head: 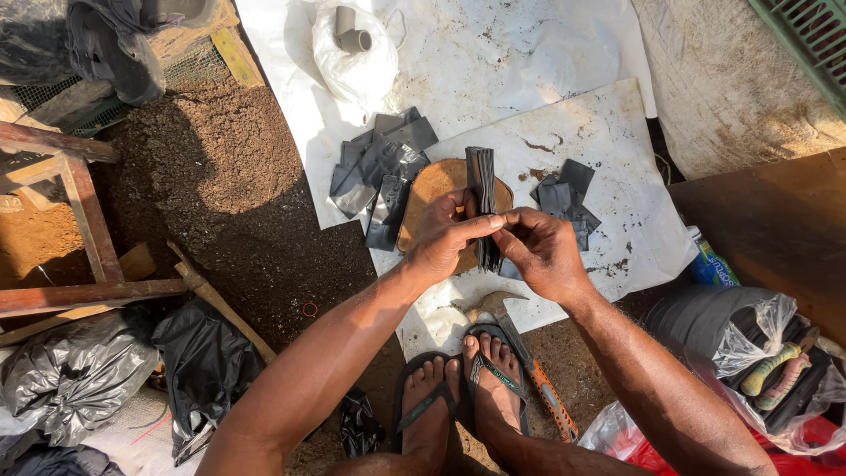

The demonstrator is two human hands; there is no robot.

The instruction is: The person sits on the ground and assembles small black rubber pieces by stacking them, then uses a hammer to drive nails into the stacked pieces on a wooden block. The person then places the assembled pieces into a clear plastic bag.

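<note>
I'm pinching a folded stack of black plastic strips [482, 198] in my left hand [445, 238]; my right hand [542, 251] is gripping its lower edge; probably light, floppy, slippery; best held mid-stack.

We count two hands: our left hand [445, 236] and right hand [542, 251], together at the centre. Two piles of black plastic pieces lie on the white sheet [617, 132], one pile [379, 167] at eleven o'clock, one [564, 201] at two. One wooden block [432, 189], one hammer [529, 361] at six, two sandals [458, 388]
</note>
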